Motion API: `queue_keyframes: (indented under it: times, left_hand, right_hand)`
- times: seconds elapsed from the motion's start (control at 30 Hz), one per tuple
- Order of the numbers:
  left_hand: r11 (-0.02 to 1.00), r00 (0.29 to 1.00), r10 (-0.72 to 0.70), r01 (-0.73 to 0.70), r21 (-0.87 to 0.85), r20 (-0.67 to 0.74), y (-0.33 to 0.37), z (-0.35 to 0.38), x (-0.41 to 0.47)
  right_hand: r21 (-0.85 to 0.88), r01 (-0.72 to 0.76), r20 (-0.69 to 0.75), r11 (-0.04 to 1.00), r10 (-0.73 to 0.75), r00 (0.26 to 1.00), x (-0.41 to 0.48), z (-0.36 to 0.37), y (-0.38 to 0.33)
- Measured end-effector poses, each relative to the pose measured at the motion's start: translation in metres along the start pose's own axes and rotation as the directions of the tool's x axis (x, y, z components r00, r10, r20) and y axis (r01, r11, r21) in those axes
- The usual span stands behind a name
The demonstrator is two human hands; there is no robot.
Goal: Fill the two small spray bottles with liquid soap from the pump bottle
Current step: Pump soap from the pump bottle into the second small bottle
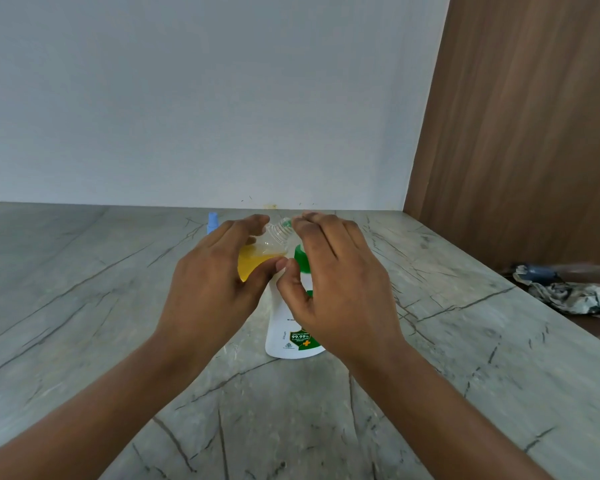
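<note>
Both hands at the pump bottle standing on the surface
The left hand grips a tilted small bottle part-full of yellow soap; the right hand curls round the pump bottle's green top

A small clear bottle, part full of yellow soap, tilts toward the upright white pump bottle. A blue sprayer stands behind.

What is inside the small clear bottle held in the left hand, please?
Yellow liquid fills the lower part of the tilted small clear bottle; its threaded neck looks empty. The left hand covers the bottom, hiding the rest.
</note>
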State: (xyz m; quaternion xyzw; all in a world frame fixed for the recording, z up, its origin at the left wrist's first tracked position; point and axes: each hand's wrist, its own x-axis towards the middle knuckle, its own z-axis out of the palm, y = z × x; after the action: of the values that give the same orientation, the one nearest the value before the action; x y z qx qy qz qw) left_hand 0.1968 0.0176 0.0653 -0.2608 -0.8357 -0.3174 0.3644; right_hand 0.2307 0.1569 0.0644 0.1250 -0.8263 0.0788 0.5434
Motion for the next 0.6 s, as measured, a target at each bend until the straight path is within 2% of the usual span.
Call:
queue_keyframes:
  times: [0.6]
  left_hand:
    - [1.000,0.999,0.004,-0.004,0.009,0.039,-0.005,0.003,-0.006]
  right_hand:
    - [0.082,0.018,-0.081,0.996,-0.011,0.997,-0.011,0.014,0.001]
